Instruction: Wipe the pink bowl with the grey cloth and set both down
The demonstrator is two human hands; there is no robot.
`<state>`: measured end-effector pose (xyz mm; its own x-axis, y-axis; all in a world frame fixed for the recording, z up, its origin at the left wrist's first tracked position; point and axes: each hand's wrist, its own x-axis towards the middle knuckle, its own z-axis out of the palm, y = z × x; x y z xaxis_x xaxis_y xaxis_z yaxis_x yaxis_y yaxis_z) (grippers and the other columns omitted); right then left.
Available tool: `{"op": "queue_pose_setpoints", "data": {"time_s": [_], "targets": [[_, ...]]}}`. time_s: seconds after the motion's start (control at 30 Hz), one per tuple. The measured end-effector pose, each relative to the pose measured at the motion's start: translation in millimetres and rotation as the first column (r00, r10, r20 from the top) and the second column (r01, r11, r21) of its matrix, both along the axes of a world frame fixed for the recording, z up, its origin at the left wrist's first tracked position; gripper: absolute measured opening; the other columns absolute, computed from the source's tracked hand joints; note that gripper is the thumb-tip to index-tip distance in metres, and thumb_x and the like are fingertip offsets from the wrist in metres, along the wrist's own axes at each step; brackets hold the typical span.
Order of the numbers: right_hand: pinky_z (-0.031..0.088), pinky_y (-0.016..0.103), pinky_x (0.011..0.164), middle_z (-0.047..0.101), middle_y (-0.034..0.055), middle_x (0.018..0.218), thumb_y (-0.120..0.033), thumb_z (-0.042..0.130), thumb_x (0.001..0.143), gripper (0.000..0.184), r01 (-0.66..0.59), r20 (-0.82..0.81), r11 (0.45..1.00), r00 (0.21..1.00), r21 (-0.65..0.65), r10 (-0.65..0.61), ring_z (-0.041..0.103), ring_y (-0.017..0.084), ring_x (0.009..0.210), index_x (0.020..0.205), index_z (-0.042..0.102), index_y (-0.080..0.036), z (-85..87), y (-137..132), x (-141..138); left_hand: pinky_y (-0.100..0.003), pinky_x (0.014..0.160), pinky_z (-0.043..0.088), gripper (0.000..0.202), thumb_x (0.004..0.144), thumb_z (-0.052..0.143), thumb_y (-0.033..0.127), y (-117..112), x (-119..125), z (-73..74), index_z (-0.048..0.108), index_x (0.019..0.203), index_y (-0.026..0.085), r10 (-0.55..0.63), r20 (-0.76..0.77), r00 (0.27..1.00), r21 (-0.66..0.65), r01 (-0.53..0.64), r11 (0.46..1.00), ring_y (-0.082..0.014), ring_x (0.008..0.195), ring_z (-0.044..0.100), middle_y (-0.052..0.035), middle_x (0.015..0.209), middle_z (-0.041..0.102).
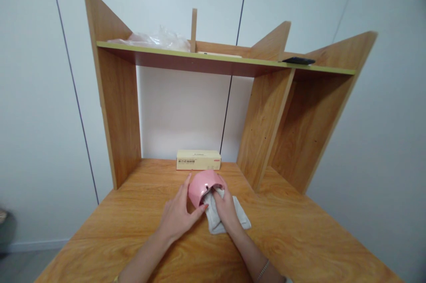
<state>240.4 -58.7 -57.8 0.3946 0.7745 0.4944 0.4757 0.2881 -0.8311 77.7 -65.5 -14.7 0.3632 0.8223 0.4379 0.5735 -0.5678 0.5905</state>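
Note:
A glossy pink bowl (203,184) is tilted on its side above the desk, its opening turned toward me and to the right. My left hand (179,212) grips it from the left, thumb at the lower rim and fingers behind the outer wall. A pale grey-white cloth (214,221) is bunched partly inside the bowl, and its loose end hangs down to the right. My right hand (225,206) presses the cloth into the bowl's opening; some of its fingers are hidden inside. A small dark spot shows near the rim.
A cream cling-film box (199,160) stands just behind the bowl on the wooden desk (133,229). A wooden shelf unit (273,118) rises at the back, bearing a clear plastic bag (159,39) and a dark flat object (298,60).

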Motion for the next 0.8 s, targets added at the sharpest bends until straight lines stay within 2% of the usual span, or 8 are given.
{"op": "queue_pose_setpoints", "data": {"time_s": [0.1, 0.17, 0.27, 0.33, 0.4, 0.5, 0.63, 0.8], "targets": [[0.041, 0.029, 0.083, 0.059, 0.0088, 0.105, -0.029, 0.041, 0.078, 0.043, -0.09, -0.075, 0.996, 0.993, 0.009, 0.09, 0.054, 0.018, 0.098, 0.118, 0.043, -0.015, 1.9, 2, -4, -0.033, 0.083, 0.04, 0.077, 0.074, 0.051, 0.041, 0, 3, -3.9, 0.01, 0.136, 0.019, -0.056, 0.047, 0.997, -0.006, 0.056, 0.998, -0.0241, 0.105, 0.05, -0.0102, 0.125, 0.046], [0.043, 0.028, 0.079, 0.06, 0.0085, 0.104, -0.03, 0.043, 0.076, 0.047, -0.094, -0.039, 0.996, 0.995, -0.01, 0.093, 0.055, 0.018, 0.095, 0.12, 0.041, -0.015, 3.6, 2, -6, -0.032, 0.081, 0.041, 0.075, 0.074, 0.05, 0.036, 1, 4, -5.0, 0.011, 0.136, 0.02, -0.04, 0.035, 0.999, -0.04, 0.042, 0.998, -0.0227, 0.098, 0.055, -0.0088, 0.117, 0.053], [0.044, 0.026, 0.066, 0.064, 0.0064, 0.091, -0.03, 0.048, 0.073, 0.058, 0.058, 0.146, 0.994, 0.988, -0.092, -0.044, 0.059, 0.019, 0.079, 0.127, 0.033, -0.016, 6.7, -2, -4, -0.031, 0.079, 0.041, 0.072, 0.071, 0.052, 0.035, 2, 2, -3.6, 0.019, 0.134, 0.023, 0.036, -0.063, 0.997, -0.078, -0.041, 0.996, -0.0233, 0.091, 0.058, -0.0059, 0.104, 0.061], [0.042, 0.026, 0.057, 0.064, 0.0036, 0.077, -0.028, 0.048, 0.073, 0.06, 0.159, 0.312, 0.979, 0.944, -0.13, -0.112, 0.059, 0.019, 0.066, 0.129, 0.03, -0.016, 8.6, -6, -1, -0.031, 0.079, 0.041, 0.072, 0.067, 0.054, 0.035, 3, 1, -1.3, 0.025, 0.132, 0.024, 0.059, -0.153, 0.986, -0.068, -0.07, 0.995, -0.0246, 0.091, 0.058, -0.0054, 0.103, 0.062], [0.04, 0.026, 0.057, 0.062, 0.0015, 0.07, -0.026, 0.046, 0.073, 0.061, 0.221, 0.447, 0.969, 0.881, -0.108, -0.152, 0.057, 0.019, 0.062, 0.13, 0.028, -0.017, 9.9, -9, 1, -0.032, 0.077, 0.041, 0.073, 0.065, 0.054, 0.034, 2, 0, 1.1, 0.026, 0.132, 0.025, 0.055, -0.228, 0.972, -0.048, -0.068, 0.997, -0.0257, 0.09, 0.059, -0.0057, 0.103, 0.062], [0.039, 0.026, 0.06, 0.06, 0.0012, 0.071, -0.024, 0.047, 0.072, 0.065, 0.234, 0.538, 0.971, 0.826, -0.057, -0.167, 0.057, 0.018, 0.065, 0.132, 0.024, -0.018, 9.2, -11, 3, -0.031, 0.074, 0.042, 0.073, 0.066, 0.052, 0.035, 0, -1, 3.4, 0.023, 0.133, 0.025, 0.0, -0.272, 0.962, -0.018, -0.005, 1.0, -0.0258, 0.087, 0.06, -0.0062, 0.1, 0.063], [0.038, 0.025, 0.057, 0.059, 0.0006, 0.069, -0.022, 0.045, 0.073, 0.065, 0.174, 0.485, 0.98, 0.868, -0.097, -0.106, 0.055, 0.018, 0.062, 0.133, 0.021, -0.017, 3.6, -11, 3, -0.033, 0.076, 0.041, 0.072, 0.07, 0.051, 0.04, 0, -4, 3.2, 0.022, 0.133, 0.025, -0.07, -0.256, 0.964, 0.011, 0.076, 0.997, -0.0264, 0.088, 0.059, -0.0074, 0.101, 0.062], [0.043, 0.026, 0.062, 0.062, 0.0026, 0.079, -0.023, 0.039, 0.076, 0.061, 0.078, 0.173, 0.995, 0.983, -0.06, -0.066, 0.058, 0.017, 0.07, 0.133, 0.019, -0.016, -1.0, -4, 4, -0.036, 0.085, 0.039, 0.077, 0.075, 0.049, 0.05, 5, -5, -1.4, 0.01, 0.136, 0.023, -0.025, -0.051, 0.998, 0.004, 0.026, 1.0, -0.0258, 0.101, 0.053, -0.01, 0.122, 0.049]]}}
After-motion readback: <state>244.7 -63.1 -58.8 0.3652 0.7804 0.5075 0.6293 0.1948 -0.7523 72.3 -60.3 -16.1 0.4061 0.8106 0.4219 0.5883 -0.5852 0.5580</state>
